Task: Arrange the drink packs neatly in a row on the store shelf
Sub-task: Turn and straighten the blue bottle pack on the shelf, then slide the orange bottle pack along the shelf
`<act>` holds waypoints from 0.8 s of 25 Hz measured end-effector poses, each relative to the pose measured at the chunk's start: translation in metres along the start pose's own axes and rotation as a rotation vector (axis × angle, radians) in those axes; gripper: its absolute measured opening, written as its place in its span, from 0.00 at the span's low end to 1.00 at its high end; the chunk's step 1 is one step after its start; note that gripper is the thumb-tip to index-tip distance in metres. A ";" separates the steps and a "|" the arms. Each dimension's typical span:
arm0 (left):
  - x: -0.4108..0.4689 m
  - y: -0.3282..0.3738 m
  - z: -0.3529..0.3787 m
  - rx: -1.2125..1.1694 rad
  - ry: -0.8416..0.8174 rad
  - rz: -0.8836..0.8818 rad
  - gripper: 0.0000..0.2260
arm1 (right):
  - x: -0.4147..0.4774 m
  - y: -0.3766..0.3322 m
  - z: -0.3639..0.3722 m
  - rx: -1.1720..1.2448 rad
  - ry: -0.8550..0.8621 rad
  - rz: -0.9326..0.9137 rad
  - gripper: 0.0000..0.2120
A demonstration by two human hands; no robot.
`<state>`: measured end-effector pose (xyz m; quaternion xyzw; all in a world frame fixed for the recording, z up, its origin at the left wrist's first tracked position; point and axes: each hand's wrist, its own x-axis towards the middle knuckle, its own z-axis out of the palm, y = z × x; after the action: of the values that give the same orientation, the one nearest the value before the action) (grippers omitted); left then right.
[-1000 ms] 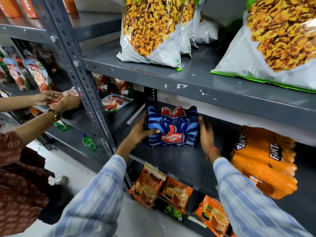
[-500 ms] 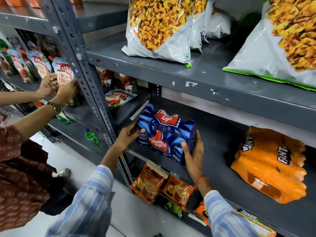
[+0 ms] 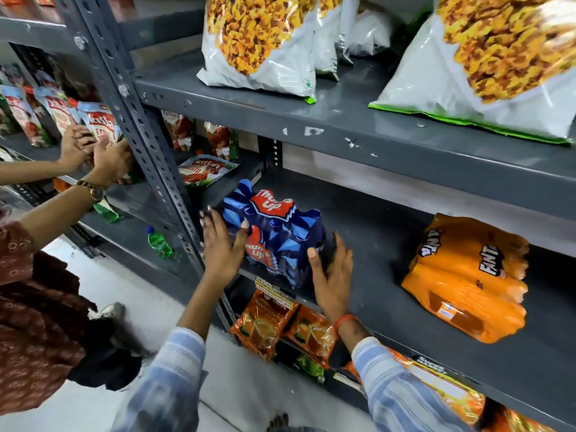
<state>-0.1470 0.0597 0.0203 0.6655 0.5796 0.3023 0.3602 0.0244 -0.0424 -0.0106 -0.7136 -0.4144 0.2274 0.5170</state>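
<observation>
Two open hands flank my blue drink pack (image 3: pixel 277 238) on the grey shelf (image 3: pixel 405 307): left hand (image 3: pixel 223 247) touching it, right hand (image 3: pixel 335 275) just beside; orange pack (image 3: pixel 467 279) well apart.

Place: a shop, w/ goods set out to sell.
Shelves: big grey metal rack (image 3: pixel 358 135) w/ a holey upright post (image 3: pixel 134 120); many levels.
Above the rack's middle level: big snack bags (image 3: pixel 261 42), same kind side by side.
On middle level: blue drink pack (image 3: pixel 280 235) & orange drink pack (image 3: pixel 467 282), well apart.
Below it: orange tea packs (image 3: pixel 265 322) hang in a row by small price tags (image 3: pixel 271 288).
Left of the post: sauce pouches (image 3: pixel 99 120) in a row; another person's hands (image 3: pixel 93 151) sort them.
</observation>
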 end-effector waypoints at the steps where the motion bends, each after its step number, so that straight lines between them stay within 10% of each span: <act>1: -0.020 0.019 0.012 0.126 0.114 0.035 0.37 | 0.001 -0.002 -0.014 0.002 0.060 -0.014 0.39; 4: -0.072 0.075 0.058 0.222 0.295 0.255 0.36 | 0.010 -0.005 -0.075 -0.168 0.307 -0.236 0.25; 7: -0.110 0.120 0.144 0.162 0.116 0.281 0.38 | 0.025 0.017 -0.158 -0.489 0.452 -0.167 0.28; 13: -0.147 0.169 0.268 -0.574 -0.521 -0.490 0.37 | 0.040 0.066 -0.307 -0.564 -0.081 0.547 0.19; 20: -0.124 0.162 0.289 -0.599 -0.502 -0.441 0.47 | 0.081 0.082 -0.357 -0.455 -0.149 0.604 0.24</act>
<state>0.1620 -0.1112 -0.0043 0.4452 0.4893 0.2019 0.7222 0.3672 -0.1812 0.0510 -0.8816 -0.2619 0.3227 0.2237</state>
